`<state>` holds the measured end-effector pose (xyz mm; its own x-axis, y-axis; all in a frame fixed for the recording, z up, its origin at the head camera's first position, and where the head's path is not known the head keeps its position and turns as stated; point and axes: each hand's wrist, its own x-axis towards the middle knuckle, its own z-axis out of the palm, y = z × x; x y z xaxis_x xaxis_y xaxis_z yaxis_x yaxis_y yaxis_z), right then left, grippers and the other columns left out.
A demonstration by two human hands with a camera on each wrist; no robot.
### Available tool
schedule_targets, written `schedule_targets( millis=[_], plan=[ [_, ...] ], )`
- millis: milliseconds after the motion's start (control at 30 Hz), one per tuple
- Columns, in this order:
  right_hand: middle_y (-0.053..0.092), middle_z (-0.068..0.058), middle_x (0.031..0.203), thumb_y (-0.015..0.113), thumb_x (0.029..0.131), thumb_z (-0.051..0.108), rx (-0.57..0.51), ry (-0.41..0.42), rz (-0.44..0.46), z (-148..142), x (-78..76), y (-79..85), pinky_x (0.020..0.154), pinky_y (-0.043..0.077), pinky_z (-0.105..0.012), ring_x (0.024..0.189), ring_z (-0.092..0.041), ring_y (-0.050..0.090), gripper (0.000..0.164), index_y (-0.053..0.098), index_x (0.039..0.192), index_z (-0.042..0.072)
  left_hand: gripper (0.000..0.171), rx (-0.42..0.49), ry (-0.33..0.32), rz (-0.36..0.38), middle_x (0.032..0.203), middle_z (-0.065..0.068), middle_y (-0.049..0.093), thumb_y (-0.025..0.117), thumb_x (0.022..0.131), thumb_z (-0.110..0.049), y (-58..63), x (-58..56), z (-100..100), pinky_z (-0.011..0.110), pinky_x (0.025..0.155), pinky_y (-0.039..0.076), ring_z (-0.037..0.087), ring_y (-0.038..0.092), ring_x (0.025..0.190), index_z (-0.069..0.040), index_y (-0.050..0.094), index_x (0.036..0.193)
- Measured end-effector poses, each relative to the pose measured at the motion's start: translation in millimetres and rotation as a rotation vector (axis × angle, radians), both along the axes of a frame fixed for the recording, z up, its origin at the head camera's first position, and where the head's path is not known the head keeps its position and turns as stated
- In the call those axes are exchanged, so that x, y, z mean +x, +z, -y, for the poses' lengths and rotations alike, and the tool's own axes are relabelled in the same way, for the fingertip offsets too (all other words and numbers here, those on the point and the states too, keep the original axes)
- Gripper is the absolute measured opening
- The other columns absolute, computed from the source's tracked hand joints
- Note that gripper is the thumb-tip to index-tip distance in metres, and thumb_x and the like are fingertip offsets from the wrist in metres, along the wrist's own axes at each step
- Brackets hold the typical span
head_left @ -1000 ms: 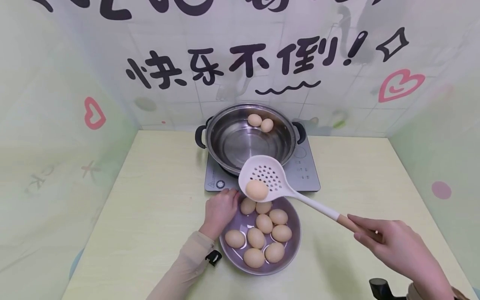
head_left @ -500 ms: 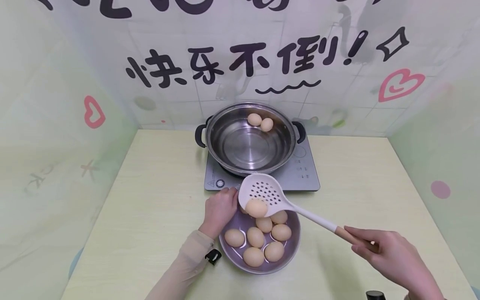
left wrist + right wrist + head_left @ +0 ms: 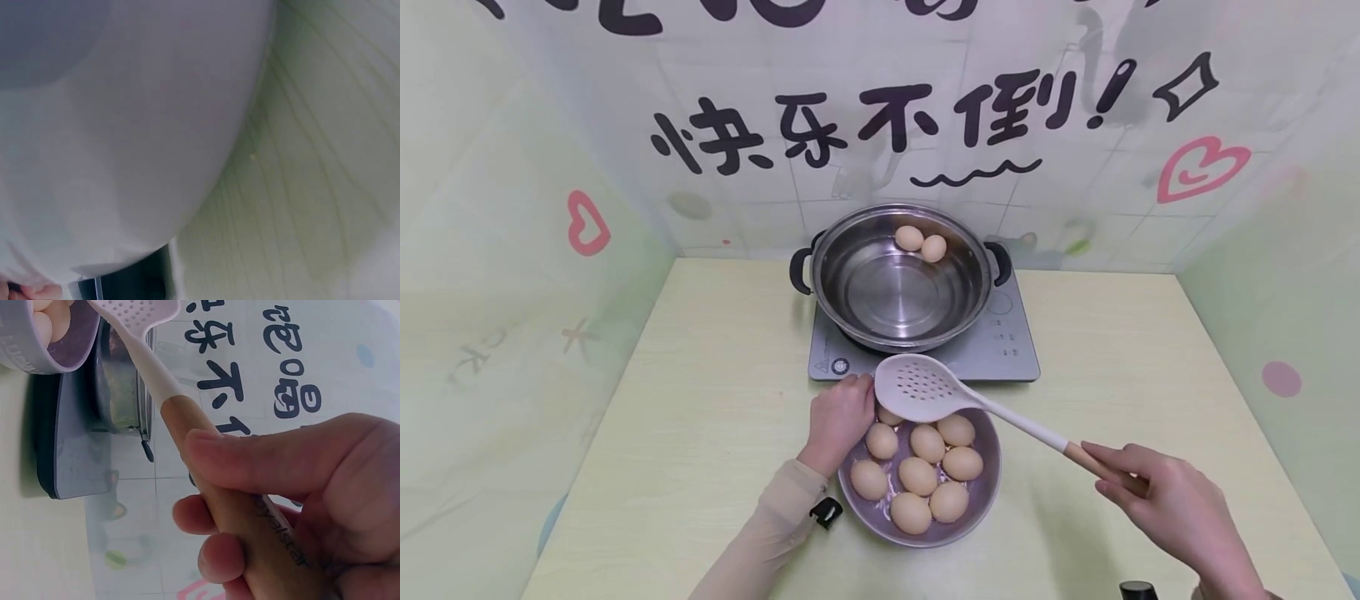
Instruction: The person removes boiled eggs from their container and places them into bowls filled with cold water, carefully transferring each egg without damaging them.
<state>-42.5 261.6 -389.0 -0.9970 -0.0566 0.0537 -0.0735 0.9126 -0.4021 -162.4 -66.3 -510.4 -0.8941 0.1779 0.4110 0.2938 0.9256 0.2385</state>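
Observation:
My right hand (image 3: 1172,500) grips the wooden handle of a white slotted spoon (image 3: 917,387), thumb laid along the handle in the right wrist view. The perforated head is tilted and carries nothing; it hangs over the far rim of a purple bowl (image 3: 925,537). Several brown eggs (image 3: 917,476) lie in the bowl, one partly hidden under the spoon's head. My left hand (image 3: 842,417) holds the bowl's far-left rim with curled fingers. In the left wrist view the bowl's outer wall (image 3: 144,137) fills most of the picture, with fingertips (image 3: 40,292) at the lower left corner.
Behind the bowl a steel pot (image 3: 898,296) with black side handles stands on a grey induction cooker (image 3: 985,358). Two eggs (image 3: 921,242) lie in the pot at its far side. A printed wall sheet (image 3: 737,208) backs the pale wooden table (image 3: 715,358).
The egg that lay on the spoon has gone down into the bowl, where eggs have shifted. The spoon has moved back toward me from the pot and tilted. My left hand stays put.

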Motion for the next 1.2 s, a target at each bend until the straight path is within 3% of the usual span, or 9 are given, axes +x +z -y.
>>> schedule_targets(
  millis=[233,500,600,800,933,1033,1200],
  plan=[
    [0.053,0.022,0.063,0.077,0.067,0.013,-0.026,0.013,-0.060,-0.8,-2.5,1.3,0.047,0.026,-0.022,0.051,0.003,0.037,0.042,0.068,0.105,0.027,0.011,0.016,0.002,0.012,0.064,0.004,0.057,0.060,0.082,-0.017,2.9,0.0,1.3,0.037,0.039,0.040,0.026,0.055,0.048,-0.011,0.060,0.073],
    [0.046,0.014,0.057,0.074,0.071,0.004,-0.190,0.098,-0.103,-8.5,-19.0,9.1,0.038,0.027,-0.020,0.046,0.001,0.032,0.035,0.068,0.105,0.012,0.017,0.039,-0.001,-0.019,0.063,0.004,0.058,0.060,0.085,-0.022,4.7,0.5,2.9,0.036,0.039,0.039,0.026,0.055,0.047,-0.010,0.061,0.073],
    [0.049,0.009,0.057,0.074,0.070,0.003,-0.180,0.075,-0.177,-6.0,-35.7,17.3,0.035,0.028,-0.022,0.044,0.001,0.032,0.035,0.068,0.105,0.009,0.020,0.036,-0.004,-0.047,0.063,0.005,0.059,0.058,0.087,-0.024,4.1,0.4,3.7,0.037,0.038,0.039,0.027,0.055,0.046,-0.011,0.061,0.073],
    [0.059,-0.001,0.064,0.073,0.069,0.005,-0.004,-0.048,-0.406,10.1,-82.0,27.0,0.040,0.026,-0.027,0.045,-0.009,0.042,0.032,0.070,0.101,0.009,0.020,0.042,-0.011,-0.035,0.064,0.005,0.059,0.057,0.088,-0.025,2.3,0.7,3.8,0.037,0.038,0.040,0.027,0.055,0.046,-0.011,0.060,0.074],
    [0.059,-0.006,0.070,0.067,0.072,0.004,0.040,-0.124,-0.524,19.1,-115.9,20.6,0.039,0.024,-0.030,0.047,-0.023,0.049,0.029,0.071,0.100,0.010,0.021,0.044,-0.009,-0.025,0.063,0.005,0.058,0.057,0.088,-0.026,0.9,2.0,2.9,0.036,0.038,0.039,0.026,0.055,0.046,-0.011,0.059,0.073],
    [0.057,-0.007,0.068,0.061,0.073,0.001,0.056,-0.145,-0.622,23.7,-138.0,12.1,0.038,0.022,-0.032,0.046,-0.026,0.049,0.029,0.072,0.097,0.012,0.021,0.037,-0.008,-0.023,0.063,0.005,0.058,0.057,0.088,-0.026,0.2,3.1,2.2,0.036,0.038,0.039,0.026,0.055,0.046,-0.011,0.060,0.073],
    [0.056,-0.008,0.066,0.054,0.071,-0.002,0.081,-0.148,-0.748,29.1,-162.7,2.3,0.038,0.022,-0.038,0.046,-0.029,0.048,0.032,0.074,0.091,0.014,0.020,0.027,-0.001,-0.032,0.063,0.005,0.057,0.057,0.087,-0.027,1.1,4.1,1.2,0.037,0.038,0.039,0.027,0.055,0.046,-0.011,0.060,0.074]
  ],
)
